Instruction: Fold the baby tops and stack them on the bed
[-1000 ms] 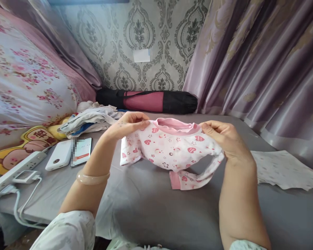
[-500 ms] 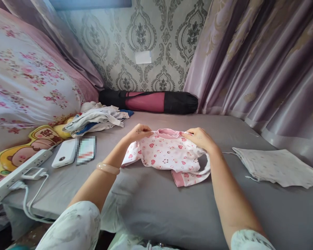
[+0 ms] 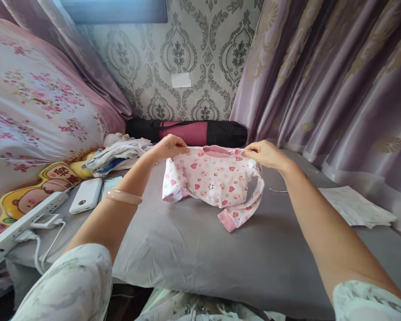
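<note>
A small white baby top [image 3: 214, 178] with pink hearts and a pink neckline hangs between my two hands over the grey bed sheet. My left hand [image 3: 172, 148] pinches it at the left shoulder, fingers closed on the cloth. At the other shoulder, my right hand [image 3: 262, 154] grips the fabric the same way. One sleeve droops on the right, its pink cuff [image 3: 227, 220] low in front. The left sleeve hangs folded under, and its cuff is hidden.
A folded pale cloth [image 3: 357, 207] lies at the right. On the left are a clothes pile [image 3: 120, 154], a white power bank [image 3: 86, 196], a phone partly behind my arm and a power strip [image 3: 26, 225]. A black and maroon rolled bag [image 3: 183, 132] lies along the wall.
Both hands have risen and moved slightly apart, lifting the top higher and stretching its shoulders. The sleeves now hang more freely. The camera view has shifted a little.
</note>
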`<act>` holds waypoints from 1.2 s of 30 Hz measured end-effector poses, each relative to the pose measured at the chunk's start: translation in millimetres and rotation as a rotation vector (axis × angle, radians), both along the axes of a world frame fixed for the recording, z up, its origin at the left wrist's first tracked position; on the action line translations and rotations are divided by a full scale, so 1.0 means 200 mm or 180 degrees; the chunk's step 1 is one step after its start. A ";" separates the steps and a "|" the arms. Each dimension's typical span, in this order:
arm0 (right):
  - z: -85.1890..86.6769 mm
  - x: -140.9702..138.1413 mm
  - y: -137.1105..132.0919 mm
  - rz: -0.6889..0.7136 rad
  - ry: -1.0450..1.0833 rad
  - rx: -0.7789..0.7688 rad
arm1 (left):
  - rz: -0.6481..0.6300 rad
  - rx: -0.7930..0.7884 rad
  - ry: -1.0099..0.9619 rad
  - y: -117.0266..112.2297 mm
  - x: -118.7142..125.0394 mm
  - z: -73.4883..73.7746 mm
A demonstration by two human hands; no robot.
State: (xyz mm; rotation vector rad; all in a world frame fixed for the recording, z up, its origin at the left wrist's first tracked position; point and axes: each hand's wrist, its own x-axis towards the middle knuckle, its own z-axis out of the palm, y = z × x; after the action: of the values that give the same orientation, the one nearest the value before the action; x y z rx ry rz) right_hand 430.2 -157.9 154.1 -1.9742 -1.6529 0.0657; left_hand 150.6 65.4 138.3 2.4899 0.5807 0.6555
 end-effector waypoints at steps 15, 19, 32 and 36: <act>0.20 -0.06 0.08 -0.1132 -0.1592 0.1940 | 0.1107 0.1533 -0.1697 -0.05 0.11 0.28; 0.23 -0.05 0.10 -0.1074 -0.1666 0.1901 | 0.0946 0.1511 -0.1198 -0.02 0.13 0.30; 0.28 -0.02 0.13 -0.0924 -0.1388 0.2157 | 0.1148 0.1683 -0.1783 0.03 0.22 0.37; 0.31 -0.02 0.13 -0.0911 -0.1328 0.2139 | 0.1297 0.1473 -0.1836 0.03 0.22 0.36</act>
State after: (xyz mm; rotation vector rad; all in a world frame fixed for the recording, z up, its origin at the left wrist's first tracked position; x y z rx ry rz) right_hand 426.7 -132.6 216.9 -1.7196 -1.3444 -0.9387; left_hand 195.5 71.7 209.5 2.3990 0.7739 1.7602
